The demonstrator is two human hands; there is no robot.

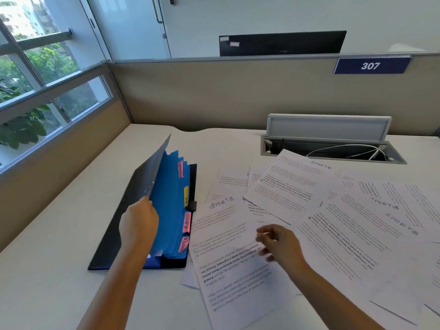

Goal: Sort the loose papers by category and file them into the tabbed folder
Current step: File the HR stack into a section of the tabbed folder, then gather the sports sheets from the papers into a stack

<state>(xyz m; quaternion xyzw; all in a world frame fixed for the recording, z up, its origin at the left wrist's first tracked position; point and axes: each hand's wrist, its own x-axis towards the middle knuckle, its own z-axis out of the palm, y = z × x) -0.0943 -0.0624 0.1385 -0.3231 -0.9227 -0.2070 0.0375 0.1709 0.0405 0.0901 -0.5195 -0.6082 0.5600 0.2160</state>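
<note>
Head view: left hand (139,221) grips the dark front cover (145,179) of the tabbed folder (171,206), tilting it up off the blue dividers (166,210). Right hand (278,241), fingers loosely curled and holding nothing, hovers over the nearest SPORTS sheet (228,246); other loose papers (357,217) fan out beyond it. Should the cover slip, it would likely fall shut over the tabs; overlapping sheets invite lifting two together.

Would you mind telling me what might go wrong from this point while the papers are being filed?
The left hand alone props the black cover of the tabbed folder open; if that grip slips, the cover may drop over the blue dividers. The white printed sheets overlap loosely, so the right hand hovering over them could lift two together or push neighbours askew.
</note>
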